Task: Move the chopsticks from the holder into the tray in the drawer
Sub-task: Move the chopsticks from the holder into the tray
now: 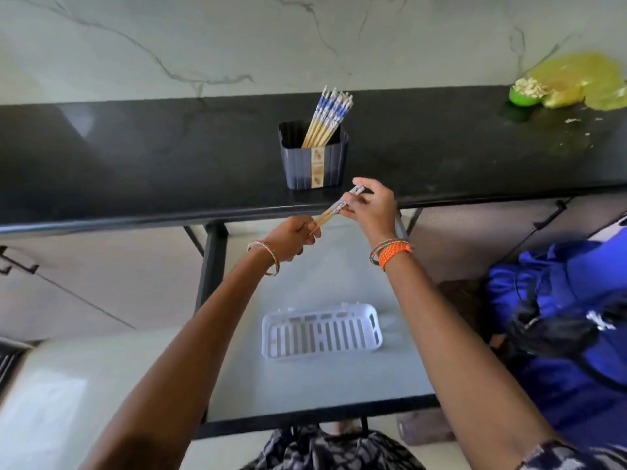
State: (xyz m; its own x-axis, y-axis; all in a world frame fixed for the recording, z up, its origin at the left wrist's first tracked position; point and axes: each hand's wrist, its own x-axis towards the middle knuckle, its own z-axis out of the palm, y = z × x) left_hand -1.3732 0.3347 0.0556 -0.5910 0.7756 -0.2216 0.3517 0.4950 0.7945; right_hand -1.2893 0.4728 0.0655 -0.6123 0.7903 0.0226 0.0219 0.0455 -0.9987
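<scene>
A dark blue ribbed holder (314, 164) stands on the black counter (135, 157), with several blue-and-white-topped bamboo chopsticks (327, 118) leaning in it. Just in front of the counter edge, my left hand (293, 237) and my right hand (371, 206) both grip a small bunch of chopsticks (334, 208) held between them, above the open drawer. The left hand holds the bamboo ends, the right hand the patterned ends. A white slotted tray (322, 330) lies in the pale drawer (305, 378) below, with nothing in it.
A green bowl of pale pieces (526, 93) and a yellow plastic bag (583, 79) sit at the counter's far right. A blue bag (559, 320) lies right of the drawer. The drawer has a black front rim (305, 418).
</scene>
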